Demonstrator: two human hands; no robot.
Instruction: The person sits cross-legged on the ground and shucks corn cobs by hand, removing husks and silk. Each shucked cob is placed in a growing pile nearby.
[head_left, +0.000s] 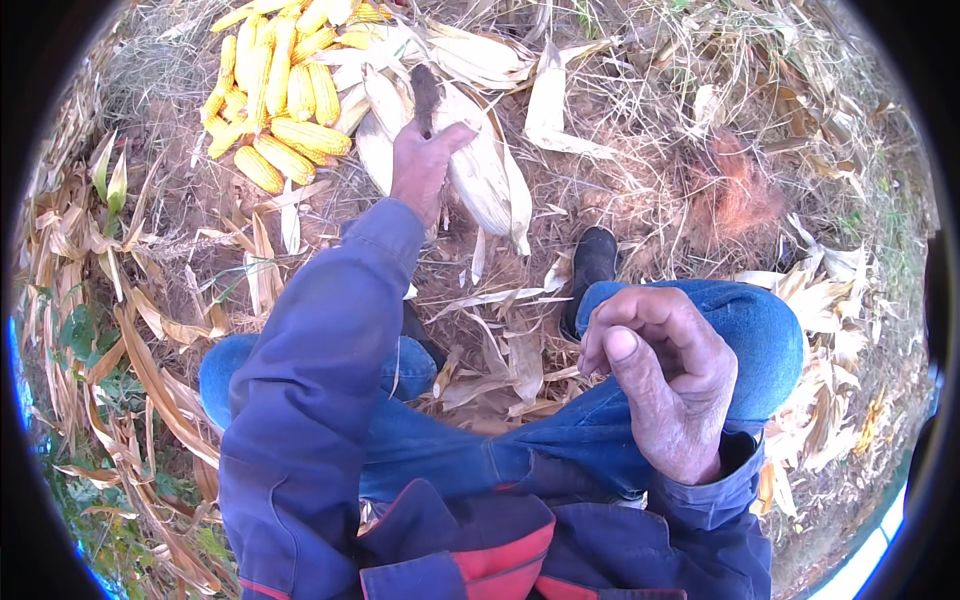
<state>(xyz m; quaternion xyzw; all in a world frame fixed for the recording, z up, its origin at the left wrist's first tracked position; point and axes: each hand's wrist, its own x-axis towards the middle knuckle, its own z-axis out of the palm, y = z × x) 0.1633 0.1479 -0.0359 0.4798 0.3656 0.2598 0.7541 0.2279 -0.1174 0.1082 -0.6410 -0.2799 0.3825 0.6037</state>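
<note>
My left hand (424, 166) reaches forward among pale, dry corn ears in their husks. Its thumb lies against one large husked ear (487, 180), and its fingers are hidden beneath the hand. A dark, clump-like strip (425, 91), perhaps dried corn silk, juts out just beyond the thumb and forefinger; whether the hand grips it or an ear cannot be told. Left of this hand is a heap of bare yellow corn cobs (281, 82). Above my right knee hangs my right hand (667, 382), fingers loosely curled and thumb apart, with nothing visible in its hollow.
Dry straw and loose husks (517, 360) litter the soil between my shoes (596, 259). A bent husk (546, 112) lies ahead. Reddish fibres (735, 187) are at the right, above a husk pile (825, 322). Dry corn leaves (161, 367) and green plants border the left.
</note>
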